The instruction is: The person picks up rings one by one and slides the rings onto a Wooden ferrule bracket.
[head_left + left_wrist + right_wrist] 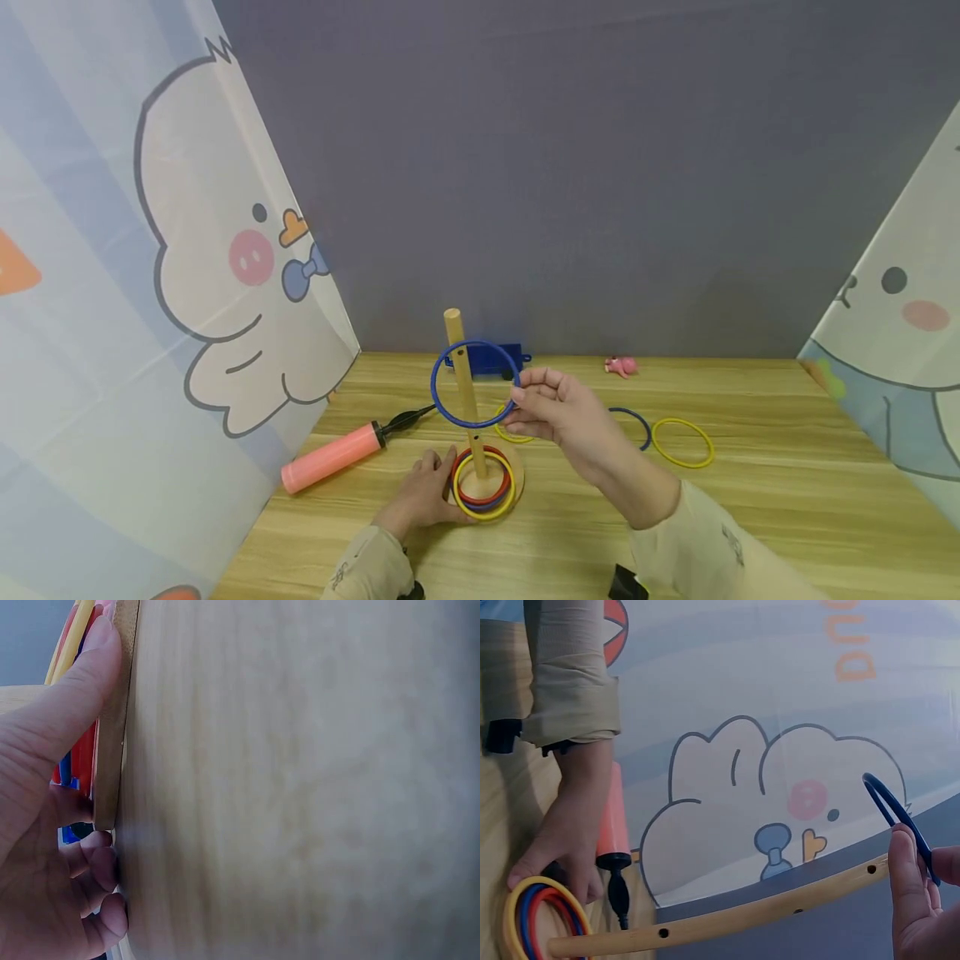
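While held at its right rim by the right hand [558, 408], with fingertips pinched together on the plastic, blue ring [476, 383] encircling the upper part of wooden peg [465, 392], tilted, not yet dropped. Pinch at the edge judged to leave the opening free for the peg. Left hand [423, 493] at the near-left rim of round wooden base [514, 482], thumb pressed along the base edge and remaining fingers curled against it in the left wrist view, apparently steadying the stand against tipping. Red, blue and yellow stacked rings [483, 487] lying flat on the base around the peg foot. To the right, on table [787, 500]: loose yellow ring [682, 442], loose dark blue ring [633, 421]. To the left: pink hand pump [333, 454]. Far edge: blue toy [487, 360], small pink toy [621, 366]. Cartoon-printed curtains [150, 292] on both sides.
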Tool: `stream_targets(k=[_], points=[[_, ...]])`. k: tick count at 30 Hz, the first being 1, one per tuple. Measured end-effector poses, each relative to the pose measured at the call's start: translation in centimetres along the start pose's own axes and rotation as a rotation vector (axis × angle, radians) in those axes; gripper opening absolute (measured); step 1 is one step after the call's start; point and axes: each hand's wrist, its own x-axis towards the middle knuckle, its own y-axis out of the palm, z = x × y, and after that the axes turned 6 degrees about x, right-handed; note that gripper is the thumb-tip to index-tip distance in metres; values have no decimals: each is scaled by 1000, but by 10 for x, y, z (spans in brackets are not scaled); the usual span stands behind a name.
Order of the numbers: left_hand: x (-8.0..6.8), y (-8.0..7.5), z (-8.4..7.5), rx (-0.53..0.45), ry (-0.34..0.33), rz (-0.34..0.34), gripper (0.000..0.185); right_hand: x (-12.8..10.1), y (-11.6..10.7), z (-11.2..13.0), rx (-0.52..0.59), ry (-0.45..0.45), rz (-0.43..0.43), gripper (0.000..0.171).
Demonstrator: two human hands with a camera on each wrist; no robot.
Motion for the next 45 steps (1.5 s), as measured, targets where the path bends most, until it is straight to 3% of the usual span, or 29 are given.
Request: stream_targets(k=[13,22,34,45], points=[[-1,4,4,-14,1,15,121,20,16,14,17,-106,-44,13],[0,7,5,-24,0,1,122,30,23,6,100,-134,-168,16],[0,6,4,10,2,-17,122,29,-6,-53,9,31,-286,19],[0,3,1,27,21,-44,117,17,-35,-118,-62,139,-242,27]])
